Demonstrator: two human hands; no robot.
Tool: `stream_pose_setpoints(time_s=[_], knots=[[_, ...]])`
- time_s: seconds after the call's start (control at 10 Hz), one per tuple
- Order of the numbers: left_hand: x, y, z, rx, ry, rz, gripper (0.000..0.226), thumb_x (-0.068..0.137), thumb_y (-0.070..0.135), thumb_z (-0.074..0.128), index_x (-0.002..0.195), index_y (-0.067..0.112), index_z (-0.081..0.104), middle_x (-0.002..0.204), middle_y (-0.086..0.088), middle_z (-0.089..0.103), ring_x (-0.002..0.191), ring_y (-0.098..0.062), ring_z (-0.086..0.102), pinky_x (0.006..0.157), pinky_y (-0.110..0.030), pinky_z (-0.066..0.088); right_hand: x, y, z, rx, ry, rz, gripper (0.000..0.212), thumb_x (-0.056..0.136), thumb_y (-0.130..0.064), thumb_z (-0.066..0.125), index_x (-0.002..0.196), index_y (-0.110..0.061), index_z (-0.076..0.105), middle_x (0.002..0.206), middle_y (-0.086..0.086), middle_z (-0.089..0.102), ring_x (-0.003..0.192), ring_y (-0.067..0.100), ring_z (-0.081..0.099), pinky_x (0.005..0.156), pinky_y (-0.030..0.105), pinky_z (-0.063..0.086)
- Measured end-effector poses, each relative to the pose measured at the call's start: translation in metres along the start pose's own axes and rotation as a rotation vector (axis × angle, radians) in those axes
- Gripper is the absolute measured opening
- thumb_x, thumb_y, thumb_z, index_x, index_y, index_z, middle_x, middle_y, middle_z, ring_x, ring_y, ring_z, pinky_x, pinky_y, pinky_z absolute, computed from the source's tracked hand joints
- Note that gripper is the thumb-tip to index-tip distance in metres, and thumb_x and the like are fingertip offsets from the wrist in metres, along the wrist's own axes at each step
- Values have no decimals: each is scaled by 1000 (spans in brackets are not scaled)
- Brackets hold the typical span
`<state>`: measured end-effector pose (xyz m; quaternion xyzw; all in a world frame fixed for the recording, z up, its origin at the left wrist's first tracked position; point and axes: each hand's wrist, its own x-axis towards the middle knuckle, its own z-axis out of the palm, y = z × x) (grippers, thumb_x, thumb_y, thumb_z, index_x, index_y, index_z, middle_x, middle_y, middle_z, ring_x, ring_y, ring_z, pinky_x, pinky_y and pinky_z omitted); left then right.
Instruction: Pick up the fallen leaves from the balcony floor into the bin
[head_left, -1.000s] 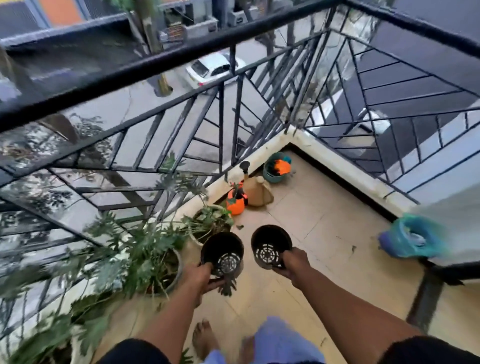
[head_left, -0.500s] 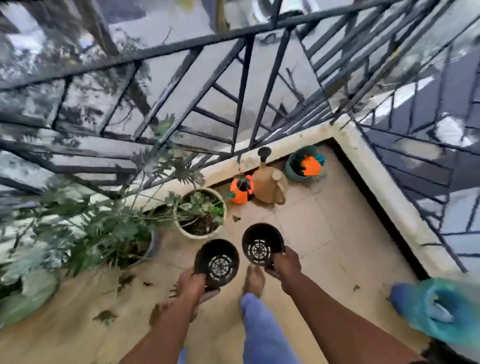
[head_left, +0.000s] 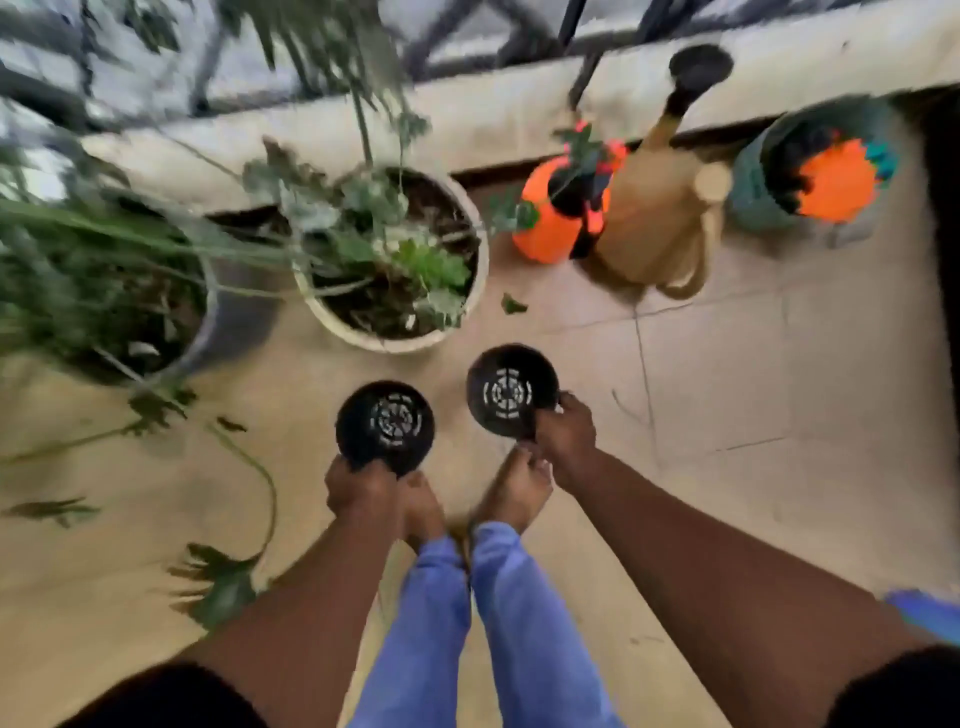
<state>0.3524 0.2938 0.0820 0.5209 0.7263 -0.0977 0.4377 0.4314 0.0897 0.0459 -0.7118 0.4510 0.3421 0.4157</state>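
The tiled balcony floor (head_left: 753, 395) fills your view, edged at the top by a pale kerb (head_left: 467, 114) under the railing. Both your forearms reach forward and down from the lower corners, roughly parallel, with your legs in blue trousers (head_left: 493, 623) and bare feet between them.

At the left stands a grey pot (head_left: 228, 312) thick with blurred green foliage, and touching it on the right a cream round planter (head_left: 470, 291) with soil and leafy stems. Along the kerb to the right sit an orange spray bottle (head_left: 545, 223), a tan watering can (head_left: 654, 218) just beside it, and a teal pot (head_left: 753, 197) holding something orange.

Your left hand (head_left: 363, 488) grips the near rim of a black plastic nursery pot (head_left: 384, 426), fingers curled round the edge, its mouth turned up toward you so the slotted base shows. Your right hand (head_left: 566, 436) is clamped the same way on a second black nursery pot (head_left: 511, 389), held slightly further out and higher in the frame. The two pots are near each other but apart.

Fallen leaves lie on the floor to your left: a large one with a long stalk (head_left: 218, 587) beside your left forearm, smaller ones (head_left: 156, 405) below the grey pot, another (head_left: 49, 509) at the left edge, and a small leaf (head_left: 513, 304) just right of the cream planter. Whether either black pot serves as the bin, you cannot tell.
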Motion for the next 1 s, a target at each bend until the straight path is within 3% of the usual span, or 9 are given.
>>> stream_pose_setpoints(time_s=[0.1, 0.2, 0.3, 0.4, 0.5, 0.6, 0.7, 0.9, 1.0], knots=[[40, -4, 40, -105, -42, -73, 37, 94, -1, 50, 125, 16, 59, 107, -10, 64, 61, -13, 61, 47, -24, 55, 58, 13, 42, -38, -47, -24, 35, 57, -20, 67, 91, -27, 72, 96, 11, 75, 91, 37, 72, 74, 54, 63], [79, -17, 60, -214, -15, -154, 56, 90, 0, 51, 142, 22, 54, 127, -10, 64, 73, -26, 64, 69, -40, 57, 76, 19, 72, 22, -79, 16, 58, 64, -14, 65, 120, -28, 69, 114, 11, 69, 100, 38, 68, 77, 56, 62], [95, -22, 66, -284, 16, -190, 56, 92, -6, 51, 144, 16, 52, 115, -12, 60, 67, -25, 60, 65, -39, 55, 66, 3, 90, 60, -129, 34, 55, 83, -1, 59, 135, -19, 60, 123, 15, 63, 104, 39, 65, 70, 50, 63], [99, -21, 72, -349, 42, -215, 56, 95, -8, 46, 146, 15, 48, 114, -10, 52, 65, -22, 56, 55, -32, 51, 72, 5, 102, 51, -142, 30, 49, 88, 0, 54, 134, -15, 59, 124, 17, 63, 102, 38, 66, 59, 38, 63], [103, -19, 71, -379, 32, -235, 57, 95, -8, 41, 146, 17, 49, 123, -9, 56, 67, -21, 60, 56, -29, 56, 77, 3, 109, 75, -157, 41, 54, 90, 4, 51, 140, -16, 55, 130, 18, 59, 105, 38, 65, 60, 36, 63], [107, -10, 72, -450, 15, -312, 54, 97, -3, 40, 145, 20, 51, 138, -13, 58, 76, -28, 67, 74, -38, 64, 80, -1, 112, 75, -174, 48, 58, 92, 6, 47, 144, -19, 50, 134, 17, 56, 107, 39, 65, 60, 32, 62], [106, -3, 73, -434, -14, -323, 50, 98, 0, 42, 146, 15, 48, 135, -17, 61, 77, -30, 71, 65, -34, 63, 80, -3, 112, 83, -197, 57, 55, 93, 4, 47, 142, -19, 49, 135, 18, 55, 109, 38, 64, 59, 32, 62], [83, -5, 66, -338, -209, -383, 45, 105, 24, 44, 146, 6, 44, 143, -16, 56, 126, -31, 60, 84, -37, 52, 68, -7, 100, 20, -229, 96, 62, 94, -6, 55, 151, -16, 31, 118, 15, 55, 101, 31, 66, 69, 34, 62], [72, -25, 58, -255, -222, -406, 55, 101, 37, 46, 148, 8, 44, 146, -14, 54, 129, -32, 58, 75, -34, 52, 50, -8, 84, -51, -189, 86, 72, 91, -11, 60, 153, -19, 25, 122, 17, 54, 102, 31, 63, 65, 34, 58]])
